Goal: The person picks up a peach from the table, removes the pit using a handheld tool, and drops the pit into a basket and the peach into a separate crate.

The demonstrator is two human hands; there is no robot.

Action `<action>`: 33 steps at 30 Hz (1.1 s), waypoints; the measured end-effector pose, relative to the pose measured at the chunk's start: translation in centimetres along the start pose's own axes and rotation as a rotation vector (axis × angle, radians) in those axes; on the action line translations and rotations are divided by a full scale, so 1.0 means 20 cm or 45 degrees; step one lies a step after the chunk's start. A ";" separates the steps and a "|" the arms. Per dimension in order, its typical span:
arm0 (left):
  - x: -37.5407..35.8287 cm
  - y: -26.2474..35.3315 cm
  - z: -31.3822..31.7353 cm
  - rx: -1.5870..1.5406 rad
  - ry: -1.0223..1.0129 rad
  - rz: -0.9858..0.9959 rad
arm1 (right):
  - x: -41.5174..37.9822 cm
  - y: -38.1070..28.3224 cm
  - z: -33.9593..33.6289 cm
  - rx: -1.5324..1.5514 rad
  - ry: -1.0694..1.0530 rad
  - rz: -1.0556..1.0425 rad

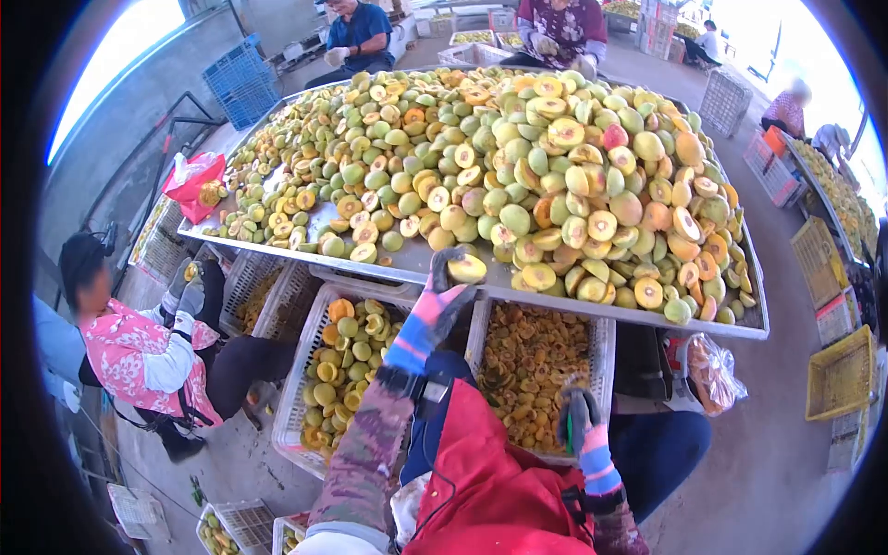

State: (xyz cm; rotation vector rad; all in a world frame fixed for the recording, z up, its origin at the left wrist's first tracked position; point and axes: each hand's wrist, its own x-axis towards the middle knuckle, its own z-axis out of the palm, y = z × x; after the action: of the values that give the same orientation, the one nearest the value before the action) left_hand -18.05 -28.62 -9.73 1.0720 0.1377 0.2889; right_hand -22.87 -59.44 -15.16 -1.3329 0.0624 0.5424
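My left hand [446, 294], in a grey, pink and blue glove, is closed on a halved fruit [467, 269] at the near edge of the metal table [541, 298]. A large heap of halved green and orange fruit [462, 166] lies on that table. Lower right, my right hand [579, 418], gloved alike, is closed around a small tool with a green part [569, 433]. It is over the right side of a white crate [603, 370] holding brownish fruit pieces. Left of it, another white crate [289, 407] holds yellow-green halves.
A person in a pink floral top [139, 361] sits at the left, hands on a fruit piece. Two people sit beyond the table. A red bag [196, 188] lies on its left corner. A plastic bag [712, 373] and yellow crates [840, 375] are at the right.
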 end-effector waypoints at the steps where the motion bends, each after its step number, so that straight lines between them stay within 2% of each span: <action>1: -0.11 -0.02 0.02 -0.566 -0.056 -0.168 | 0.00 -0.06 0.04 0.027 -0.028 -0.008; 2: -0.17 -0.04 0.12 -0.743 -0.246 -0.035 | -0.01 -0.14 0.09 0.057 -0.055 -0.020; 4: -0.29 -0.03 0.27 -0.911 0.109 -0.246 | -0.07 -0.26 0.21 0.212 0.014 0.016; 5: -0.33 -0.09 0.32 -0.848 0.162 -0.156 | -0.09 -0.25 0.19 0.094 -0.057 -0.006; 6: -0.36 -0.14 0.38 -0.784 0.212 -0.065 | -0.07 -0.10 0.12 -0.784 -0.087 -0.732; 7: -0.39 -0.19 0.42 -0.510 0.260 0.017 | -0.11 -0.20 0.15 -0.877 -0.153 -0.835; 8: -0.42 -0.21 0.44 -0.524 0.248 -0.004 | -0.15 -0.31 0.19 -0.970 -0.222 -0.937; 9: -0.45 -0.23 0.45 -0.121 0.155 0.194 | -0.16 -0.31 0.19 -1.016 -0.187 -1.022; 10: -0.49 -0.24 0.46 0.283 0.056 0.394 | -0.16 -0.28 0.21 -0.519 -0.152 -0.534; 11: -0.52 -0.23 0.46 0.694 0.062 0.525 | -0.17 -0.29 0.21 -0.671 -0.140 -0.622; 12: -0.52 -0.23 0.49 0.690 0.048 0.522 | -0.16 -0.31 0.22 -0.820 -0.131 -0.713; 14: -0.55 -0.24 0.54 -0.036 -0.038 0.179 | -0.16 -0.28 0.25 -0.822 -0.083 -0.750; 15: -0.54 -0.29 0.50 0.452 -0.012 0.186 | -0.15 -0.27 0.26 -0.826 -0.047 -0.792; 19: -0.59 -0.24 0.59 0.344 0.014 0.125 | -0.22 -0.31 0.28 -1.058 0.077 -0.824; 21: -0.59 -0.23 0.65 -0.465 0.030 0.133 | -0.23 -0.32 0.28 -1.068 0.143 -0.726; 24: -0.61 -0.19 0.69 -0.503 -0.058 0.007 | -0.23 -0.32 0.28 -1.065 0.130 -0.633; 26: -0.61 -0.24 0.69 -0.498 -0.048 0.068 | -0.23 -0.28 0.28 -1.113 0.137 -0.633; 28: -0.62 -0.26 0.70 -0.190 0.209 0.221 | -0.24 -0.26 0.29 -1.071 0.025 -0.665; 29: -0.62 -0.24 0.72 -0.414 0.312 0.138 | -0.23 -0.24 0.28 -1.107 -0.035 -0.682; 32: -0.62 -0.22 0.66 -0.199 0.328 -0.007 | -0.25 -0.26 0.26 -1.026 -0.163 -0.624; 33: -0.61 -0.24 0.63 -0.133 0.167 0.099 | -0.24 -0.24 0.24 -1.024 -0.161 -0.617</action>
State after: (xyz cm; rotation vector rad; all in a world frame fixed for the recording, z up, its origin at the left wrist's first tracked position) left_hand -25.78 -45.05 -8.24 0.9562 0.1970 0.4322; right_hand -26.43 -57.30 -8.02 -2.0038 -0.6284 0.2274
